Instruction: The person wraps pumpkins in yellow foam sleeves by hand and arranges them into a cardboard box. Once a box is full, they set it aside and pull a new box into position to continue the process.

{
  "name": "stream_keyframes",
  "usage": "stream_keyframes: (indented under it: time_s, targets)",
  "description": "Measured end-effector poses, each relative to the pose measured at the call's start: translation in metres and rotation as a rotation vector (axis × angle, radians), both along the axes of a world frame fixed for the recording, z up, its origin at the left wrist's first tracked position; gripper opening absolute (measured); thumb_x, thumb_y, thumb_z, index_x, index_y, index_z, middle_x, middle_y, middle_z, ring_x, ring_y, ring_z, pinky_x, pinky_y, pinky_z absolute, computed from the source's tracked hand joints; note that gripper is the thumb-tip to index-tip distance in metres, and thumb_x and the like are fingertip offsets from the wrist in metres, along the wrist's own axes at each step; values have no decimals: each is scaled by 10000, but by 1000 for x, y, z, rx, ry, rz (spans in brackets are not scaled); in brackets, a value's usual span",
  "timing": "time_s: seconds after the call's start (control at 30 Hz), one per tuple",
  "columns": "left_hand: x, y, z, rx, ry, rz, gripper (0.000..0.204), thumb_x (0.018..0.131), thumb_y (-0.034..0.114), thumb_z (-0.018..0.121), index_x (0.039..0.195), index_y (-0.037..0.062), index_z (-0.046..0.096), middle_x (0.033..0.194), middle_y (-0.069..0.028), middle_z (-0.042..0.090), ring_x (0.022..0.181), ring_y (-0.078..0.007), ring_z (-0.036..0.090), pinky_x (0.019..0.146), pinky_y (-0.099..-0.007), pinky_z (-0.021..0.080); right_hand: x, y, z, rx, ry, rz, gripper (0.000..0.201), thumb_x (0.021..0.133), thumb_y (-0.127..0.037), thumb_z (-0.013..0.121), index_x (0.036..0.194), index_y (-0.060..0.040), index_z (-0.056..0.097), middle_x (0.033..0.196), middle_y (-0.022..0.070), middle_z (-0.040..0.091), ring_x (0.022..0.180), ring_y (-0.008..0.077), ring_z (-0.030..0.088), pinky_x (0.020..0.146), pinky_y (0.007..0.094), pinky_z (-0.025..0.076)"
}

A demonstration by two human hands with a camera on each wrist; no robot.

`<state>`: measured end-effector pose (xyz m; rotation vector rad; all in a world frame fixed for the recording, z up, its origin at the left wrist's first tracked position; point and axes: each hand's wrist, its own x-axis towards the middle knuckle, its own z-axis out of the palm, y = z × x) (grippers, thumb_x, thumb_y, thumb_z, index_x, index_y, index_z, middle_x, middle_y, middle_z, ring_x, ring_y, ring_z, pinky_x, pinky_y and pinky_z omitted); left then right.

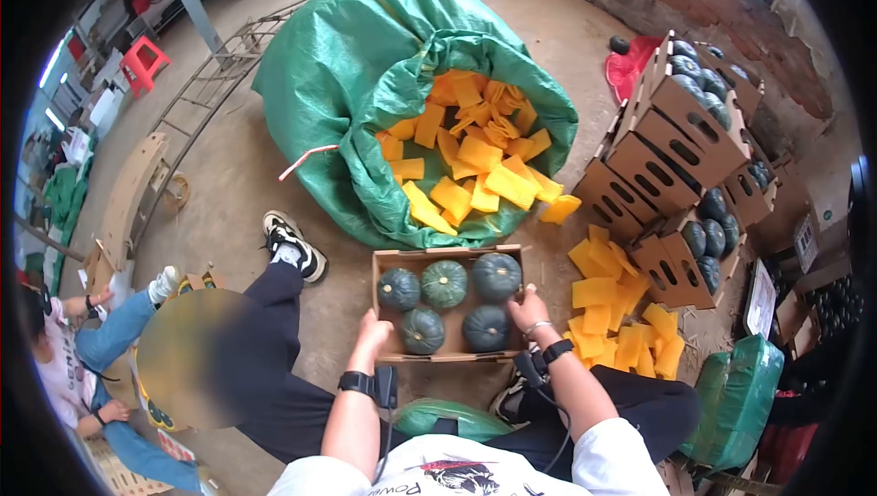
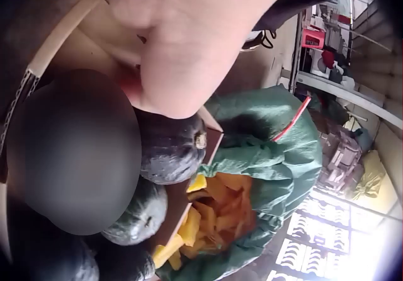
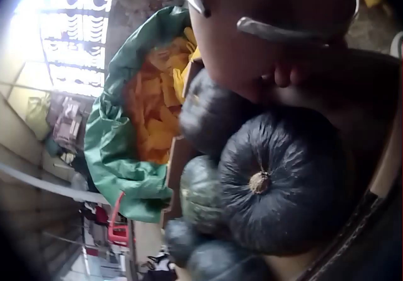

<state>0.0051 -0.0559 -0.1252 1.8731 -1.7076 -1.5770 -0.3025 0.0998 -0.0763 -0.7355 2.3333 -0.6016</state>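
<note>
A cardboard box (image 1: 448,358) holds several dark green squashes, among them a mottled one (image 1: 444,284) in the back row's middle. At the box's left side the left hand (image 1: 373,335) grips the wall; in the left wrist view that hand (image 2: 179,54) is beside a dark squash (image 2: 173,147). The right hand (image 1: 528,309) grips the opposite side, its thumb up near the rim. In the right wrist view the right hand (image 3: 271,48) has fingertips curled inside the wall, above a large squash (image 3: 277,180). Parts of both hands' fingers are hidden.
Behind the box stands a green sack (image 1: 338,67) full of yellow-orange pads (image 1: 480,153). More pads (image 1: 596,292) lie on the floor at right, near stacked squash boxes (image 1: 681,140) and a green package (image 1: 735,400). Another person (image 1: 68,359) sits at left.
</note>
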Motion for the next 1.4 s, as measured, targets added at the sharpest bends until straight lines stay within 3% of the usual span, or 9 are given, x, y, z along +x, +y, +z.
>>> stream_keyframes:
  time_s: [0.13, 0.27, 0.33, 0.47, 0.73, 0.87, 1.0, 1.17, 1.4]
  targets:
    - [-49, -18, 101, -580, -327, -229, 787, 742, 131, 615, 1402, -23, 214, 1286, -280, 436, 1164, -411, 464, 993, -429, 385, -68, -25, 33, 215, 83, 239, 395, 754, -324, 565, 940, 16, 640, 901, 237, 643, 912, 354, 623, 823, 418, 481]
    - [-162, -111, 161, -380, 509, -246, 651, 784, 113, 630, 1351, -38, 349, 1302, -258, 428, 1189, -314, 465, 988, -384, 400, -129, -93, 73, -211, 199, 105, 392, 780, -301, 588, 998, 22, 629, 880, 213, 656, 874, 329, 637, 786, 398, 497]
    - [-222, -159, 112, -44, 754, -95, 615, 747, 170, 659, 1273, -63, 442, 1254, -260, 484, 1190, -373, 459, 989, -390, 386, -143, -136, 91, -324, 203, 120, 392, 791, -311, 618, 1018, 8, 624, 906, 192, 663, 867, 322, 640, 786, 392, 498]
    - [-212, -238, 11, -464, -68, -77, 487, 740, 214, 637, 1126, -66, 536, 1132, -284, 562, 1093, -400, 527, 933, -425, 423, -157, -202, 78, -87, 533, 451, 531, 784, -408, 648, 1161, -44, 561, 1098, 174, 603, 1072, 339, 541, 898, 405, 448]
    - [-175, -230, -12, -376, -155, -168, 991, 743, 537, 651, 1413, -24, 184, 1347, -322, 363, 1269, -408, 360, 1057, -390, 306, -184, -291, -64, -349, -94, 252, 925, 659, -554, 711, 1403, -159, 329, 1340, 220, 410, 1206, 444, 381, 1019, 447, 344]
    - [-236, -207, -14, -385, -180, -187, 944, 713, 588, 658, 1423, 95, 277, 1411, -364, 188, 1348, -477, 111, 1095, -495, 162, -79, -312, -40, 258, 185, 672, 858, 639, -462, 717, 1372, -157, 391, 1396, 197, 361, 1295, 391, 295, 1013, 469, 347]
    - [-285, -185, -9, 161, 801, 45, 410, 865, 237, 641, 1181, 8, 515, 1061, -55, 603, 949, -124, 572, 823, -264, 461, -94, -302, -13, 113, 83, 327, 375, 698, -307, 647, 1055, -193, 642, 1046, 122, 635, 1012, 324, 577, 927, 522, 375]
    - [-348, -104, 111, 212, 1292, 56, 430, 812, 63, 650, 1201, 35, 469, 1075, -67, 586, 962, -155, 574, 843, -286, 465, -157, -214, 113, -299, 469, 455, 331, 664, -98, 641, 994, -97, 634, 969, 138, 639, 957, 346, 580, 835, 417, 475]
    - [-364, 65, 95, -100, 793, -396, 763, 837, 326, 629, 1414, 59, 207, 1399, -237, 258, 1281, -360, 308, 1054, -399, 290, -171, -7, 150, 2, 783, 206, 417, 654, -222, 735, 999, -70, 557, 935, 128, 622, 942, 344, 553, 781, 461, 452]
